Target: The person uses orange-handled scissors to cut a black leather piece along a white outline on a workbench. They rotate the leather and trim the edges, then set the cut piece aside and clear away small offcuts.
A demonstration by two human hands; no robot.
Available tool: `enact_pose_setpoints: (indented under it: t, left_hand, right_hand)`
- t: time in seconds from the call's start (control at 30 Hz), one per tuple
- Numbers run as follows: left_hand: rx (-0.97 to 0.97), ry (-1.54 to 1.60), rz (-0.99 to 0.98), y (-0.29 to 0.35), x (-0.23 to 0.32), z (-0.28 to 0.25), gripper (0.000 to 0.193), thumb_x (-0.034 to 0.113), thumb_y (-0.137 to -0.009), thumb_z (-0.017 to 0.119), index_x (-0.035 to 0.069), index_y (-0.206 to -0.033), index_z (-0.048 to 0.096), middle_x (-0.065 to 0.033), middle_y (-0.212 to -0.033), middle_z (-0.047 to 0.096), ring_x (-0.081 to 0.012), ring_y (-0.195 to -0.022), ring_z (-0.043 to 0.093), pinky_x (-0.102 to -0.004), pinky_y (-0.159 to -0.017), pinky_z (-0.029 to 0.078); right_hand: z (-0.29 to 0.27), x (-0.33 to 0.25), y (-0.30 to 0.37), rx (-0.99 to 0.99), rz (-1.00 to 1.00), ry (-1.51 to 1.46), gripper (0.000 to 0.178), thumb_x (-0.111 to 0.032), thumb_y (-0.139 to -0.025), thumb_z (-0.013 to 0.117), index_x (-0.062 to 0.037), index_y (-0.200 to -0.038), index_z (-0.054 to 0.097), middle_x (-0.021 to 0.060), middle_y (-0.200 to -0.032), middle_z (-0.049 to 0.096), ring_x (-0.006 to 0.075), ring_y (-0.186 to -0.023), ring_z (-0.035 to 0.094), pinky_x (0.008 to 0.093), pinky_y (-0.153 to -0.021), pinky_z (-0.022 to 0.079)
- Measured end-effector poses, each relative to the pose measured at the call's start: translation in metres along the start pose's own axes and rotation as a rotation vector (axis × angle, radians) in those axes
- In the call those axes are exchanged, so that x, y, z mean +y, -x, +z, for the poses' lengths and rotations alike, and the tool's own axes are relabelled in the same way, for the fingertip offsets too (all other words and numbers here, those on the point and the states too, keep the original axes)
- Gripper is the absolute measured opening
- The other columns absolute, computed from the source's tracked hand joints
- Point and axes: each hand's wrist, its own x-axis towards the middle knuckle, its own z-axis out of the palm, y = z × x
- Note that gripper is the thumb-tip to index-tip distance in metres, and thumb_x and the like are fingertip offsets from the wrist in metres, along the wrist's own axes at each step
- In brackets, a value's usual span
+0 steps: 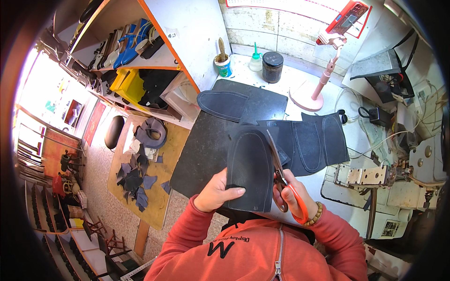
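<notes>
My left hand (218, 189) pinches the lower left edge of a dark leather-like piece (251, 168), thumb on top. A pale stitched or drawn line shaped like an arch runs around its face. In my right hand (293, 189) is a pair of scissors (276, 157) with an orange-red handle loop; the blades point upward along the piece's right edge. Whether they touch the edge I cannot tell. Beyond the hands, a similar rounded piece (222, 105) lies on the black mat (197, 159). Several more outlined dark pieces (309, 145) overlap on the right.
On the white table stand a glue pot with a brush (223, 65), a small bottle (255, 62), a dark jar (272, 67) and a pink phone stand (318, 89). A sewing machine (389, 180) is at right. Left are a shoe shelf (187, 56) and scraps (138, 180) on a board.
</notes>
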Motion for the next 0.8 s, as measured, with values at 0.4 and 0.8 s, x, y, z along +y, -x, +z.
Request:
enact_pose_setpoints:
  t: [0.4,0.8]
  left_hand:
    - [-0.090,-0.037,-0.055,0.006,0.003,-0.010,0.052,0.009,-0.086,0.065,-0.002,-0.132,0.044,-0.0059,-0.119,0.058,-0.0122,-0.109,0.052,-0.0308,-0.096,0.042]
    - [-0.236,-0.153,-0.159,0.011,0.010,-0.024,0.055,0.011,-0.085,0.066,-0.003,-0.133,0.044,-0.0075,-0.123,0.058,-0.0139,-0.113,0.051,-0.0317,-0.099,0.040]
  right_hand:
    - [-0.001,-0.003,0.002,0.031,0.023,0.036,0.075,-0.069,-0.084,0.054,-0.0001,-0.114,0.050,-0.0037,-0.057,0.042,0.0035,-0.053,0.041,0.0195,-0.049,0.033]
    - [-0.009,-0.006,0.002,-0.045,0.000,0.074,0.082,-0.073,-0.083,0.050,-0.0006,-0.121,0.046,0.0004,-0.070,0.051,0.0069,-0.057,0.046,0.0223,-0.054,0.040]
